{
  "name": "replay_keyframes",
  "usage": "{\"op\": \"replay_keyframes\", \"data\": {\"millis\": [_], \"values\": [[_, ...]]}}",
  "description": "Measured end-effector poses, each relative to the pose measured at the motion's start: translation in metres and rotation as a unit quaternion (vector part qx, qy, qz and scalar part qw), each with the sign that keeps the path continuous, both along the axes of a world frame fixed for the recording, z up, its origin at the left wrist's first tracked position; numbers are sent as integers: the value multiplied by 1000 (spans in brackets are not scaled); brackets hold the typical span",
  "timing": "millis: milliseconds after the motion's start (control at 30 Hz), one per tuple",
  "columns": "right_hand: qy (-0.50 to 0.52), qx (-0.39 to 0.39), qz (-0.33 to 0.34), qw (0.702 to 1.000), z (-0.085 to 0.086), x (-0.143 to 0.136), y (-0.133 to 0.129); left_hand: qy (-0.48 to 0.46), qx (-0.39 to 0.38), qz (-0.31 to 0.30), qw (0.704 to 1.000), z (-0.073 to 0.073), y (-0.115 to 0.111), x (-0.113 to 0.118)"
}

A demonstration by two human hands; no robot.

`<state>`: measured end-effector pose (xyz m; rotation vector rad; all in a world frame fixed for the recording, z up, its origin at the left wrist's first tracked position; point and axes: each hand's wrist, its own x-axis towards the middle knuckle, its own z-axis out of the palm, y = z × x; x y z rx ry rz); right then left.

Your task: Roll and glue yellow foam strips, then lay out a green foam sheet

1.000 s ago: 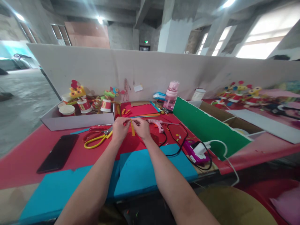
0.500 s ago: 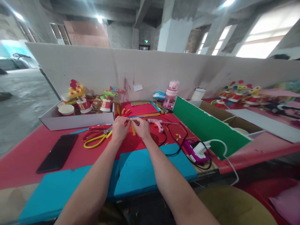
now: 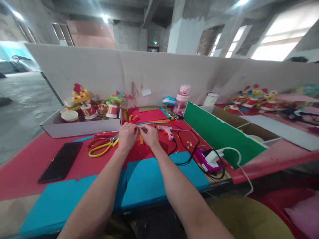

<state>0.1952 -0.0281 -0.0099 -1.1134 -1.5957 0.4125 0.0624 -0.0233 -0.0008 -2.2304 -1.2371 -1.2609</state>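
Note:
My left hand (image 3: 128, 135) and my right hand (image 3: 149, 134) meet fingertip to fingertip above the red table covering. Both pinch a narrow yellow paper strip (image 3: 141, 138), whose loose end hangs down between them. The fingers hide the strip's upper part. Just left of my left hand lie yellow-handled scissors (image 3: 103, 148) and red-handled pliers (image 3: 98, 141). A pink glue gun (image 3: 168, 131) rests to the right of my right hand. Several coloured paper strips (image 3: 152, 122) lie behind my hands.
At the left stand a white box (image 3: 82, 129) with paper cups and a black phone (image 3: 61, 162). Blue sheets (image 3: 159, 179) cover the near edge. A purple power strip (image 3: 208, 162) with cables, a green-sided box (image 3: 219, 132) and a pink bottle (image 3: 182, 99) are at the right.
Both hands keep their pinch on the yellow strip at nearly the same spot. The view has shifted very slightly; nothing else visibly moves.

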Motion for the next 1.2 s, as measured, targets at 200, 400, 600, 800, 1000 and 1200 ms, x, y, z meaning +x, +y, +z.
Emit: {"op": "replay_keyframes", "data": {"millis": [200,400,600,800,1000,1200], "values": [[45,-14,6,999,0,2,3,-76,5,3,997,-3,3,0],[67,-19,11,998,-2,2,4,-82,-11,-26,996,-3,2,1],[44,-3,13,999,2,1,0,-60,-13,-28,998,-3,2,1],[51,-1,25,998,-2,-1,4,9,7,-6,1000,0,-2,1],[70,-29,40,996,-5,-2,7,40,26,15,999,2,-4,2],[84,-36,54,994,-5,-2,7,-33,27,4,999,-1,0,0]]}}
